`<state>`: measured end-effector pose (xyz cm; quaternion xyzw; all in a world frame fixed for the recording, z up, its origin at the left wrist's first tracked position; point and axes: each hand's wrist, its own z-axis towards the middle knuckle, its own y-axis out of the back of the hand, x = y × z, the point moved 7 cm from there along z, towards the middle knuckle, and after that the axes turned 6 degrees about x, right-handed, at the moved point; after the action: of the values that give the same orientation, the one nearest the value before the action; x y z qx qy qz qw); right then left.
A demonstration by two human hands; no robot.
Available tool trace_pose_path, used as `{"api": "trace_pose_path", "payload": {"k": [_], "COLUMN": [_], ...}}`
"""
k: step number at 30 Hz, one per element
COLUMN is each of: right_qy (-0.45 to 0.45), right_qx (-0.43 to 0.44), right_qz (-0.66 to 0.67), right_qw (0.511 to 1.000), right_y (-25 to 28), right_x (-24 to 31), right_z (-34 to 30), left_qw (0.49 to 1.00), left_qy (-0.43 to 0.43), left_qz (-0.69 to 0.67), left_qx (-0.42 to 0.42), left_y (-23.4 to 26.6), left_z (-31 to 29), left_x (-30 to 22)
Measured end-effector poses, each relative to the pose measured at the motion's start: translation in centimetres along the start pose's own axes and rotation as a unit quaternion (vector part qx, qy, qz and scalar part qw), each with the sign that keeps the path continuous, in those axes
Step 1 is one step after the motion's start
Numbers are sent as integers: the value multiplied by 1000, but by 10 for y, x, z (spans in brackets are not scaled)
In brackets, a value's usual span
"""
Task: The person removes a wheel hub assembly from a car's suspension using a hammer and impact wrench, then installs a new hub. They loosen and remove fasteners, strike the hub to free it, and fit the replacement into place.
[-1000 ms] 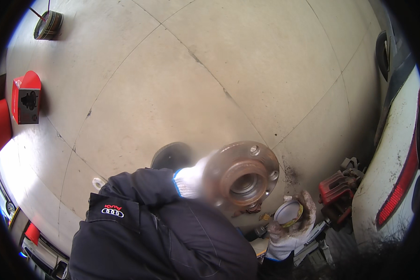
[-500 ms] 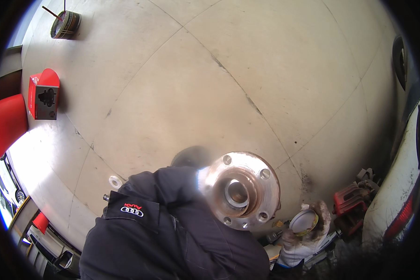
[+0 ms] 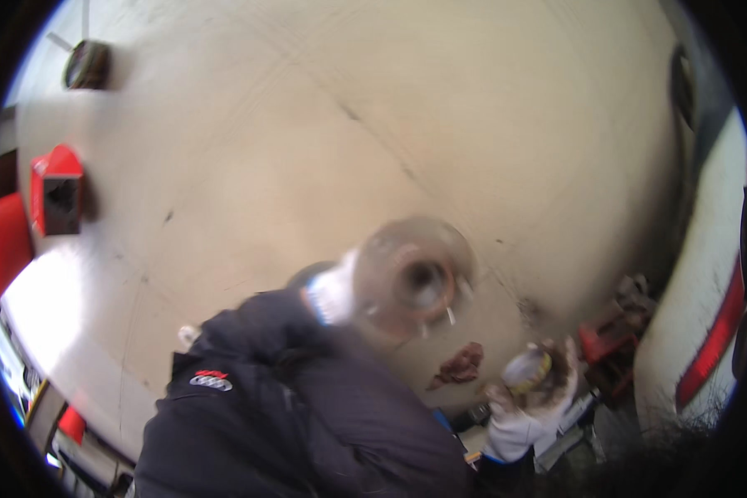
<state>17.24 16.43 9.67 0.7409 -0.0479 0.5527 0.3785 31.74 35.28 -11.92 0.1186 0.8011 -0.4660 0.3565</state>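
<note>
While the left hand (image 3: 334,295) clamps the wheel hub (image 3: 413,278) and the right hand (image 3: 523,415) grips a small tin (image 3: 529,369) at four o'clock, steadying the hub seems wise.

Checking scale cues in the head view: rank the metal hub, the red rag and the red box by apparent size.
1. metal hub, largest, though held close to the camera and blurred.
2. red box.
3. red rag, smallest; it is near the box in size, so that order is unsure.

pale-gloved left hand (image 3: 334,295) on a rusty grey wheel hub (image 3: 413,278), dark red rag (image 3: 459,365), beige floor (image 3: 390,108).
</note>
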Motion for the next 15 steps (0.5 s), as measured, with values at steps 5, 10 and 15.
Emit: {"api": "trace_pose_path", "payload": {"k": [5,10,15], "right_qy": [77,90,104], "right_qx": [-9,-81,-125], "right_qz": [-80,-23,-125], "right_qw": [994,992,979], "right_y": [15,46,72], "right_x": [-4,-30,-44], "right_z": [-2,-17,-29], "left_qw": [859,598,533], "left_qy": [-71,47,51], "left_qz": [418,740,792], "left_qx": [-287,-304,-294], "left_y": [42,65,94], "left_z": [23,25,20], "left_x": [-58,-66,-67]}}
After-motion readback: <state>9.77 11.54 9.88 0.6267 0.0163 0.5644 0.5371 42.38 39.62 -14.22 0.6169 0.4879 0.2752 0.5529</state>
